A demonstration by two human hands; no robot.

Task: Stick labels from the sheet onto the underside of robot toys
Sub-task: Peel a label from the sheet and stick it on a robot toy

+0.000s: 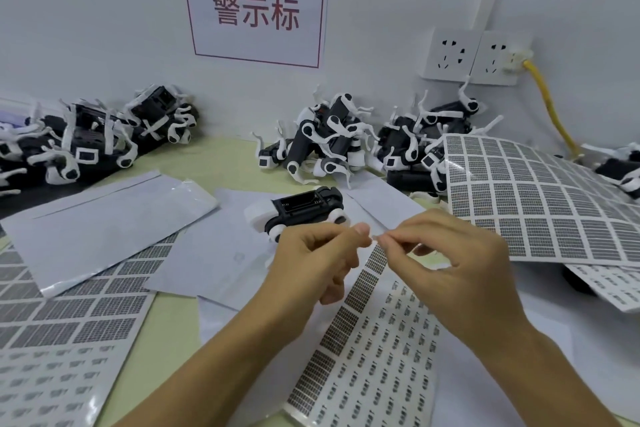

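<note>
Fingers (pixel 388 236) of both hands are pinching a tiny label (pixel 375 238) above the sheet (pixel 374 340); robot toy (pixel 298 208) is waiting mid-table, unlabelled, piles along the far edge remaining

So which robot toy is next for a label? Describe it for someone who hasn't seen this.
Start at the red-lettered wall sign and drop straight down to the table. Just beyond the hands lies a single robot toy on white paper, alone. Unlike the tangled heaps against the wall, it lies apart, its black underside facing up.
</note>
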